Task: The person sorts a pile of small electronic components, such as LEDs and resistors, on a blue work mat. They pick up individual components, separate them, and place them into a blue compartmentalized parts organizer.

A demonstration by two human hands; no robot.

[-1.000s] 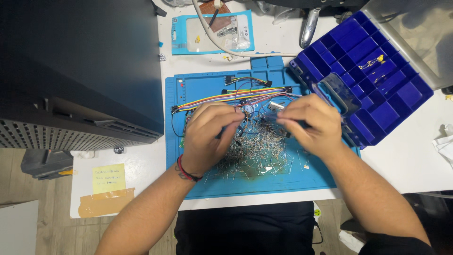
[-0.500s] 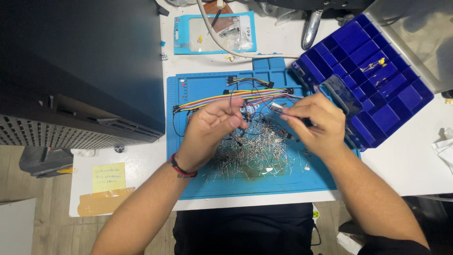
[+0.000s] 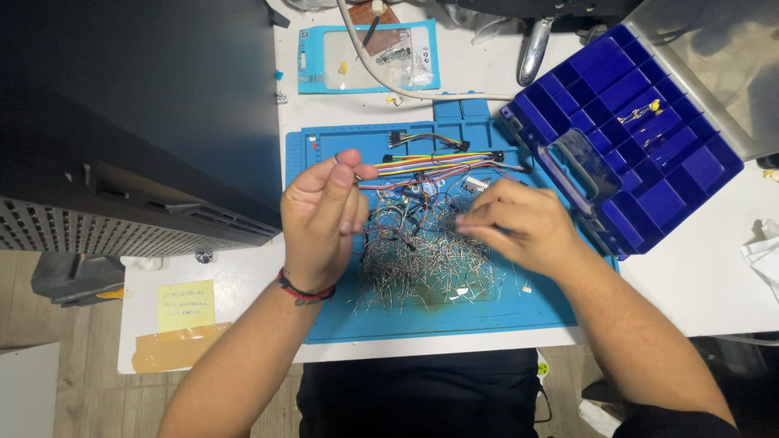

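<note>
A heap of small wire-legged electronic parts (image 3: 426,264) lies on a blue work mat (image 3: 454,320). My left hand (image 3: 320,215) is raised over the mat's left side, fingers curled and pinched together; whether it holds a part I cannot tell. My right hand (image 3: 519,223) rests on the heap's right edge, fingertips pinched on a thin part from the pile. A bundle of coloured jumper wires (image 3: 430,166) runs across the mat just beyond both hands.
A blue compartment box (image 3: 641,174) with an open lid sits at the right, touching the mat. A large black case (image 3: 138,122) fills the left. A blue-framed packet (image 3: 369,57) lies at the back. A yellow note (image 3: 187,306) sits front left.
My left hand has lifted off the heap and drawn left, fingers closing. My right hand has dropped from the wires onto the heap's right side.
</note>
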